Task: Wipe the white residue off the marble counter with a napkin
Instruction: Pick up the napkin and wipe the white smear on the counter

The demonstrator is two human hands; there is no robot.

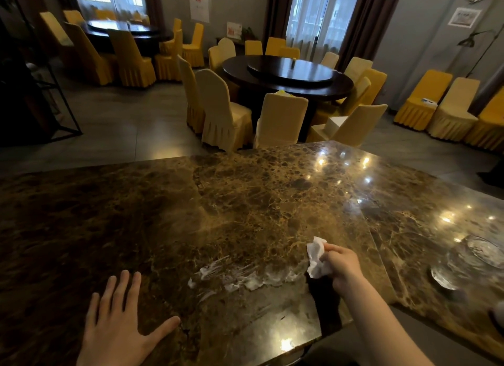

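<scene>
head view looks down over a polished brown marble counter veined with gold, glossy enough to mirror ceiling lights along its right side. the left hand lies flat on the stone near the front edge, palm down, fingers spread and thumb swung out wide; that looks like a brace, steadying the body while the other arm does the work. the right hand has its fingers curled tight around a crumpled white paper napkin, pinching it into a wad that pokes out toward the left, so a soft bunched face can meet the stone. whether the wad touches the counter or hangs just above it i cannot tell.

the streaky white residue runs in a thin, ragged band between the two hands, its right end just beside the napkin, its left end well short of the braced hand. it looks smeared and wet, with feathery drag lines, so the wiping seems underway but far from done. on stone this slick the film should lift easily, though thin paper may shred or merely push it sideways.

beyond the counter stand a dark round dining table and chairs in pleated yellow fabric covers.
</scene>
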